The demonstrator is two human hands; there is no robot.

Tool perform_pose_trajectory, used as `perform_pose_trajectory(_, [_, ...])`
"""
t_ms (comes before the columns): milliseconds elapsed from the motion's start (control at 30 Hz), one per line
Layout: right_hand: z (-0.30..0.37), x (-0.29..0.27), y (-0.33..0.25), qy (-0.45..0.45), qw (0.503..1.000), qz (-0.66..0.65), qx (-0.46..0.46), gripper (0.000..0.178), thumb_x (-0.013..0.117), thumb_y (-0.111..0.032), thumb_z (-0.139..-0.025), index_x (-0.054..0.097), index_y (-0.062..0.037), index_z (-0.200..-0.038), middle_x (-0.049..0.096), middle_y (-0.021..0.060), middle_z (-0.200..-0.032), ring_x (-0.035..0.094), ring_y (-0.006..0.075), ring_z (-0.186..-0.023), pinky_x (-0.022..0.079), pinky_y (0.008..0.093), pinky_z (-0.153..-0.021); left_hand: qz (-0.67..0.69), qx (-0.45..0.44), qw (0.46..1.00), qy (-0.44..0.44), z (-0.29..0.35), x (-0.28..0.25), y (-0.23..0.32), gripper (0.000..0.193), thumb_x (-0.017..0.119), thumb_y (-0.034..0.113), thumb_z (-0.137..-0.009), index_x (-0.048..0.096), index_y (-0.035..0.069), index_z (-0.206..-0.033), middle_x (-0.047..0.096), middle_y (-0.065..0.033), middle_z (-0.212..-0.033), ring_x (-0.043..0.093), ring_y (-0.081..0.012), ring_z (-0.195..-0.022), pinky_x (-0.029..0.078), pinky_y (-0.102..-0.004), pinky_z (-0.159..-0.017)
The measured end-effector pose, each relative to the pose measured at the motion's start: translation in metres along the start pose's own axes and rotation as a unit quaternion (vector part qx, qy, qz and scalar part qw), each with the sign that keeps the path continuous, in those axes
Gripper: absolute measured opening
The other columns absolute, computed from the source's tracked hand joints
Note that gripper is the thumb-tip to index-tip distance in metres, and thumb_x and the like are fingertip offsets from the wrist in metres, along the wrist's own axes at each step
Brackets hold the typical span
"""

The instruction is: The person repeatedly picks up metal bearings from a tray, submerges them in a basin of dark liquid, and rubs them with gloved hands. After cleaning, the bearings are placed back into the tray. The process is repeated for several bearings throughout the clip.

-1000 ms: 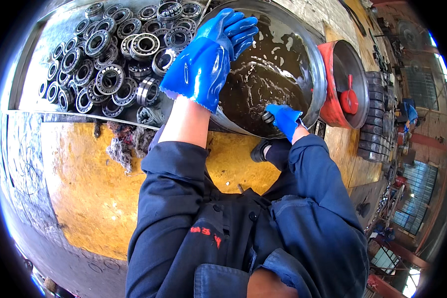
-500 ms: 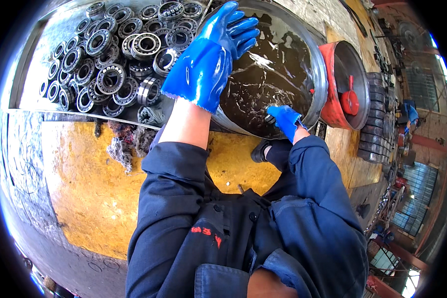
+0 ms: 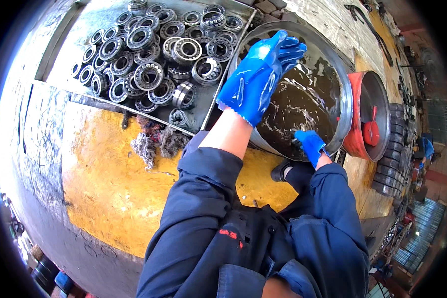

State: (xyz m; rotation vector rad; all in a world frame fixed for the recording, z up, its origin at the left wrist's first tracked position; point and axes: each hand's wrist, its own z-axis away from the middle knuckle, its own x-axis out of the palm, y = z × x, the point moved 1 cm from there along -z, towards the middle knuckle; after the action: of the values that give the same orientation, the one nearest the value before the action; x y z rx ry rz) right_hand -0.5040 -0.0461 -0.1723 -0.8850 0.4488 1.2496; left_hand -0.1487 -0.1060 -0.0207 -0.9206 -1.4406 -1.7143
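My left hand (image 3: 264,74), in a long blue rubber glove, is raised over the left side of a round metal tub (image 3: 346,94) of dark, oily liquid (image 3: 293,104). Its fingers are stretched out with nothing in them. At the tub's near edge my right hand (image 3: 312,146), gloved in the same blue, is closed on what looks like a bearing (image 3: 296,142). Most of that piece is hidden by the fingers and the murky liquid. Streaks and ripples mark the surface beside it.
Left of the tub, a metal tray (image 3: 60,88) bears several roller bearings (image 3: 149,75) and a grey rag (image 3: 180,119). More rags (image 3: 156,144) lie on the yellow board (image 3: 109,184). On the right stands a red drum (image 3: 355,130) with a red scoop (image 3: 371,132), beside stacked dark rings (image 3: 393,149).
The view has shifted, so the scene sits farther right and lower. My left hand has moved slightly right over the tub, its fingers closer together. My right hand stays at the near edge.
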Motion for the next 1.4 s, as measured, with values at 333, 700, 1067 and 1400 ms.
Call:
perform_pose_trajectory(333, [-0.015, -0.007, -0.028, 0.034, 0.979, 0.201, 0.008, 0.040, 0.067, -0.038, -0.083, 0.075, -0.0033, -0.101, 0.074, 0.0237, -0.101, 0.071, 0.0406, -0.095, 0.055, 0.0476, -0.078, 0.001, -0.032, 0.999, -0.024, 0.009, 0.001, 0.008, 0.048, 0.060, 0.041, -0.102, 0.064, -0.002, -0.124, 0.068, -0.0240, -0.126, 0.067, -0.0353, -0.115, 0.055, -0.0438, -0.100])
perform_pose_trajectory(700, [0.008, -0.014, -0.081, -0.026, 0.900, 0.369, -0.231, 0.020, 0.074, -0.023, -0.075, 0.077, -0.0112, -0.091, 0.076, 0.0124, -0.086, 0.074, 0.0308, -0.082, 0.056, 0.0463, -0.068, 0.035, -0.046, 0.998, -0.002, 0.002, -0.009, 0.013, 0.044, 0.057, 0.037, -0.103, 0.068, -0.001, -0.122, 0.070, -0.0222, -0.124, 0.069, -0.0353, -0.113, 0.059, -0.0455, -0.095])
perform_pose_trajectory(1067, [0.006, -0.010, -0.067, -0.018, 0.867, 0.462, -0.183, 0.028, 0.070, -0.032, -0.079, 0.075, -0.0103, -0.097, 0.075, 0.0146, -0.099, 0.071, 0.0381, -0.097, 0.054, 0.0506, -0.081, -0.016, -0.042, 0.999, -0.010, 0.001, -0.006, 0.004, 0.051, 0.052, 0.043, -0.103, 0.064, 0.003, -0.131, 0.065, -0.0192, -0.134, 0.063, -0.0351, -0.125, 0.051, -0.0461, -0.106])
perform_pose_trajectory(1400, [0.029, -0.015, -0.041, 0.074, 0.992, -0.028, 0.094, 0.036, 0.070, -0.037, -0.083, 0.076, -0.0036, -0.093, 0.073, 0.0225, -0.096, 0.070, 0.0401, -0.094, 0.055, 0.0478, -0.083, -0.003, -0.072, 0.997, 0.036, 0.002, 0.002, 0.014, 0.051, 0.053, 0.044, -0.103, 0.064, 0.002, -0.131, 0.064, -0.0189, -0.136, 0.062, -0.0349, -0.126, 0.049, -0.0454, -0.108])
